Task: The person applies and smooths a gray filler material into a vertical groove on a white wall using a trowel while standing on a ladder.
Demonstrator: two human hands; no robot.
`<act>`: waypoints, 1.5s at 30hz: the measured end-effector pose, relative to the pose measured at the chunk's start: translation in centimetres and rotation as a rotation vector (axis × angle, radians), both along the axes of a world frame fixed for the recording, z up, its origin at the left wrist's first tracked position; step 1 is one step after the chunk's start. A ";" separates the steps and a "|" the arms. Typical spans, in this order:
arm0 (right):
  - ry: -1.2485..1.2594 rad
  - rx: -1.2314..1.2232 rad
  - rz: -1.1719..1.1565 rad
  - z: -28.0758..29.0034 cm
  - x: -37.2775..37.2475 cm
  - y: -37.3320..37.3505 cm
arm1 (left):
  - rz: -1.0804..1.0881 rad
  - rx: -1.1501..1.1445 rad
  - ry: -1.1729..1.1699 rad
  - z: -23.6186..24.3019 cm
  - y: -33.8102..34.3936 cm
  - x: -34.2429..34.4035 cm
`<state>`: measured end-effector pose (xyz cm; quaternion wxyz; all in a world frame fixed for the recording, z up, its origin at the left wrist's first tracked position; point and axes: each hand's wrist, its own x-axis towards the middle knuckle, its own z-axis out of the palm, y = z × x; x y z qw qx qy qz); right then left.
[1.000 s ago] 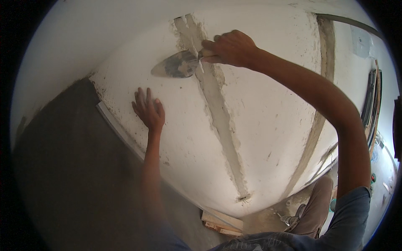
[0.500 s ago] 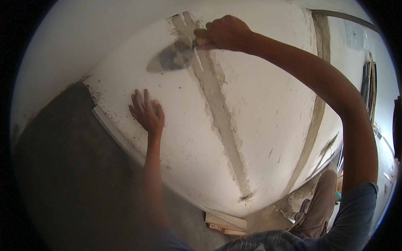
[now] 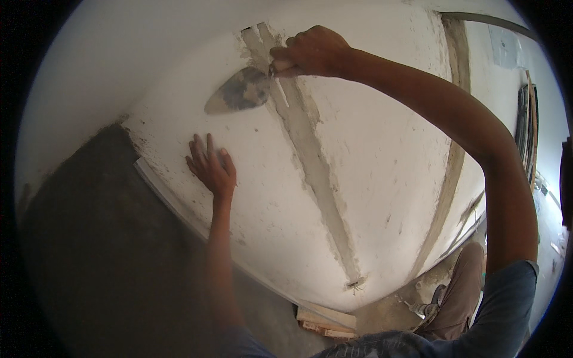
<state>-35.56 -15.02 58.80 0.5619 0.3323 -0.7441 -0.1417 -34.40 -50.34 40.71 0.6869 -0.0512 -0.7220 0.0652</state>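
Note:
My right hand (image 3: 313,52) is closed round the handle of a pointed trowel (image 3: 242,90), near the upper end of a grey mortar strip (image 3: 316,161) on the white wall (image 3: 382,131). The trowel's leaf-shaped blade points left, with dark and pale smears on its face. Whether the blade touches the wall I cannot tell. Two narrow prongs of the strip reach a dark slot at the top, and a thin white line runs in it below the trowel. Lower left, my left hand (image 3: 213,164) lies flat against the wall, fingers spread, holding nothing.
A second grey strip (image 3: 449,173) runs down the wall at the right. Wires poke from a small hole (image 3: 356,281) at the first strip's lower end. Wooden blocks (image 3: 327,319) lie at the wall's foot. Long thin boards (image 3: 526,125) lean at the far right.
The trowel and my right hand have shifted slightly left and down, and the blade is less blurred. My left hand stays flat on the wall while the view has shifted a little.

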 end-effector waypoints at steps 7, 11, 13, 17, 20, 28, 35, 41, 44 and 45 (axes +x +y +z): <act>-0.041 -0.028 -0.075 0.8 -0.1 0.5 | 0.024 0.005 -0.020 0.0 0.5 -0.2; 0.006 -0.097 0.030 0.6 -0.5 0.3 | 0.027 -0.009 -0.008 -0.1 -0.2 -0.1; 0.021 -0.026 0.093 0.4 -0.5 -0.1 | 0.054 -0.013 -0.011 0.1 -0.3 0.2; -0.081 -0.196 -0.030 1.2 -0.5 -0.3 | 0.020 -0.019 0.016 -0.1 0.0 -0.4; -0.076 -0.036 0.112 0.0 -0.6 -0.2 | 0.033 -0.017 0.010 -0.1 -0.2 0.0; -0.071 -0.187 0.041 0.7 -0.8 -0.6 | 0.039 -0.010 -0.002 -0.3 -0.2 -0.2; -0.069 -0.183 0.122 -0.1 -1.7 -0.9 | 0.035 -0.013 -0.004 -0.2 -0.1 -0.2; -0.118 -0.146 0.061 -0.1 -1.0 -0.9 | 0.036 -0.014 0.002 -0.2 -0.1 -0.1; -0.007 -0.274 0.051 1.8 -1.9 -0.1 | 0.037 -0.020 0.005 -0.1 0.1 -0.3; -0.042 -0.234 0.067 1.6 -1.5 -0.2 | 0.044 -0.013 -0.006 -0.2 -0.1 -0.1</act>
